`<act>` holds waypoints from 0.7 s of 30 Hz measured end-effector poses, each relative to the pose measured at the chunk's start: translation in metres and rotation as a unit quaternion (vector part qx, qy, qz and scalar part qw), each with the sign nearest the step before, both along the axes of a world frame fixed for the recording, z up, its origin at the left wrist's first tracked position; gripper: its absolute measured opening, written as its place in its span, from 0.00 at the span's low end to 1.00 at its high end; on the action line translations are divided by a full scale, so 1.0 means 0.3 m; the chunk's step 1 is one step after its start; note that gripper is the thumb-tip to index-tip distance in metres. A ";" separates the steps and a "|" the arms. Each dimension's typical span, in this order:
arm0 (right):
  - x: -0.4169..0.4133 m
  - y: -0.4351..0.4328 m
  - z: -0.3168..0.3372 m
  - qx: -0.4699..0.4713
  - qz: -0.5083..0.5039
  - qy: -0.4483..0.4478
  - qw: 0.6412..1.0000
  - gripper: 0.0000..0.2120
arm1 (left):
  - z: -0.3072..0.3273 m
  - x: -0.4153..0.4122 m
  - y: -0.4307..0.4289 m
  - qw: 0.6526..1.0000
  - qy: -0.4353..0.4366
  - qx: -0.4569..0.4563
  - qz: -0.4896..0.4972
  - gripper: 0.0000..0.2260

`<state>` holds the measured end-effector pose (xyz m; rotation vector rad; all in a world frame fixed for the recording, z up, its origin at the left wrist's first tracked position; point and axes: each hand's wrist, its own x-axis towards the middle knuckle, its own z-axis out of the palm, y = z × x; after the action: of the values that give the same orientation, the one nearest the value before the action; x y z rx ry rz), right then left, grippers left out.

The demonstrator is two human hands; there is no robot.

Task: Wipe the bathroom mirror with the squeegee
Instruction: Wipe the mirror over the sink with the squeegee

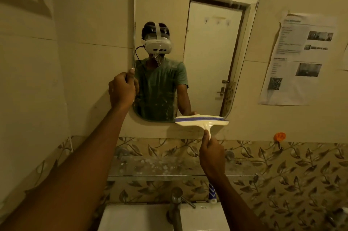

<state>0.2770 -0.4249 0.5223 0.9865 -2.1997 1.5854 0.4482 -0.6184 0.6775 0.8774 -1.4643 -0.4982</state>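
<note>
Both hands are closed on something: my left hand point(122, 89) curls round the left edge of the tall rounded wall mirror point(207, 42), and my right hand point(211, 151) grips the handle of the cream squeegee with a blue blade strip point(202, 120), whose blade sits at the glass's bottom-right rim. I'd restart high, with overlapping strokes and even pressure. The printed paper notice point(297, 57) is too blurred to read.
</note>
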 end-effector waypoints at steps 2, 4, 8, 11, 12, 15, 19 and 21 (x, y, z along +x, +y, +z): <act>0.003 -0.012 0.027 -0.025 -0.007 0.007 1.000 0.23 | -0.003 0.002 0.000 1.000 0.002 -0.009 -0.005 0.20; -0.010 -0.031 0.093 -0.050 -0.024 0.023 0.998 0.22 | -0.008 0.002 -0.007 1.000 -0.005 -0.013 -0.007 0.20; -0.040 -0.051 0.163 -0.046 -0.051 0.032 0.997 0.22 | -0.014 -0.003 -0.024 1.000 -0.005 -0.019 -0.017 0.19; -0.034 -0.024 0.060 -0.002 -0.066 0.035 0.997 0.22 | -0.012 -0.004 -0.029 1.000 -0.002 -0.029 -0.012 0.19; -0.030 -0.008 0.018 0.019 -0.060 0.033 0.997 0.23 | -0.011 -0.005 -0.028 0.999 0.000 -0.030 -0.011 0.19; -0.025 0.024 -0.071 0.058 -0.042 0.009 0.997 0.27 | -0.012 -0.006 -0.024 0.999 0.008 -0.041 -0.005 0.18; -0.008 0.027 -0.072 0.029 -0.049 0.005 0.998 0.25 | -0.013 -0.004 -0.015 0.998 0.008 -0.059 0.011 0.17; -0.002 0.031 -0.045 0.014 -0.043 0.007 0.999 0.25 | -0.011 0.000 -0.012 0.999 0.002 -0.051 0.010 0.18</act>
<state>0.2764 -0.4156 0.5089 0.8957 -2.2292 1.5087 0.4483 -0.6221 0.6742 0.8096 -1.4634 -0.4070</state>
